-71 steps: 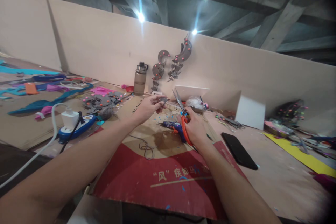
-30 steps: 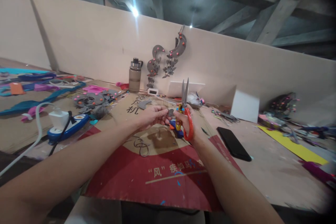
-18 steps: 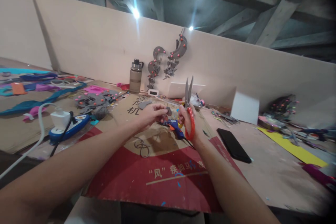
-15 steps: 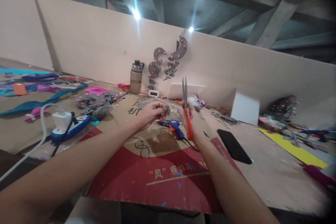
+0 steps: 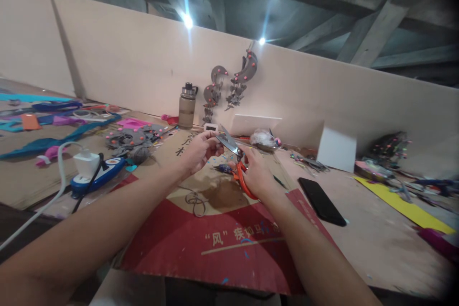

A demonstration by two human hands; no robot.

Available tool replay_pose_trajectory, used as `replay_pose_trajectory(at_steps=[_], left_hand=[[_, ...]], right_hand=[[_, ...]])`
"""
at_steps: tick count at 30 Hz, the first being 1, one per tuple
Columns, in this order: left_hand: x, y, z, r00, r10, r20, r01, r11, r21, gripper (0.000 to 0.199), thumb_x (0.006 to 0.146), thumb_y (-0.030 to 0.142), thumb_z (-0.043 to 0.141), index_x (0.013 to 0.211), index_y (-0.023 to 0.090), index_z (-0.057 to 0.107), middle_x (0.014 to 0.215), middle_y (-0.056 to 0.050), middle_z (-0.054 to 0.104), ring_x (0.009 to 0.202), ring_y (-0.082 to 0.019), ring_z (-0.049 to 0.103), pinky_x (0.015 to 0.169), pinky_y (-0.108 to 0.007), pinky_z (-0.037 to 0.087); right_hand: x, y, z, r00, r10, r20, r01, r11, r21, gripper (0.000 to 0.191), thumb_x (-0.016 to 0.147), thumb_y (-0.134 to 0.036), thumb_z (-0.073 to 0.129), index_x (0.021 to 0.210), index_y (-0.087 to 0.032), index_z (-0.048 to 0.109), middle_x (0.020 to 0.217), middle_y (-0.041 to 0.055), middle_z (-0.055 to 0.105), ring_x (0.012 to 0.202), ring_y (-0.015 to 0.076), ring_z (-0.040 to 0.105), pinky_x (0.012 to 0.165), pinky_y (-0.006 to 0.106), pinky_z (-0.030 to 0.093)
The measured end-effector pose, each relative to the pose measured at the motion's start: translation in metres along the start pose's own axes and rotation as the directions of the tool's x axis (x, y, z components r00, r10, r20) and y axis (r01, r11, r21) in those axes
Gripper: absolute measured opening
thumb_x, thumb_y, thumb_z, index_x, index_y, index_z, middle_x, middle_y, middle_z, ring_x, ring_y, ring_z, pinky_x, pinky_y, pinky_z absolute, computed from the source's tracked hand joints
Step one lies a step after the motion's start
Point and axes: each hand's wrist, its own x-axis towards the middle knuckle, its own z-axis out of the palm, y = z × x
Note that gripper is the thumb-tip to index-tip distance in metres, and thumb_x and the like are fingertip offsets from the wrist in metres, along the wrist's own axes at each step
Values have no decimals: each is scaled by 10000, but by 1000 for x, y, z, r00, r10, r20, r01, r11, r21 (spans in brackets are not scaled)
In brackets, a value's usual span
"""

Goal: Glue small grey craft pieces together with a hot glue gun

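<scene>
My right hand (image 5: pixel 256 172) is closed around the orange handles of a pair of scissors (image 5: pixel 243 185). The blades point left and up, partly apart, reaching the fingertips of my left hand (image 5: pixel 199 153). That hand is pinched at thumb and forefinger on a small grey piece, largely hidden now by fingers and blades. Below the hands lies a blue glue gun (image 5: pixel 223 168) on the cardboard (image 5: pixel 172 248), partly covered by my right hand. A loop of thin grey cord (image 5: pixel 195 203) rests on the cardboard nearer me.
A black phone (image 5: pixel 322 202) lies to the right. On the left are a blue power strip (image 5: pixel 98 177) with a white plug and grey pieces with pink dots (image 5: pixel 132 137). A water bottle (image 5: pixel 187 107) stands by the back panel, where grey crescent ornaments (image 5: pixel 245 69) hang.
The scissors have swung from upright to pointing left, their blades now at my left fingertips. My right hand has turned with them, and my left hand has shifted slightly left.
</scene>
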Motion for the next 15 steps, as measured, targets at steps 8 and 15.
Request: replay_pose_trajectory(at_steps=[8,15], left_hand=[[-4,3,9,996,-49,-73,42,995,-95,59,687,75,607,703,130,595,678,-14,585,583,-79,529,563,-210,425],[-4,0,8,1000,-25,-9,24,996,-92,51,704,82,615,735,122,609,714,-26,597,601,-86,528,575,-220,427]], right_hand=[[-1,-4,-3,998,-16,-62,0,969,-246,484,856,-503,496,1243,-213,519,996,107,568,871,233,519,765,324,389],[-3,-6,-4,997,-11,-72,-9,961,-276,475,859,-502,499,1243,-224,520,996,103,579,838,220,527,730,311,384]])
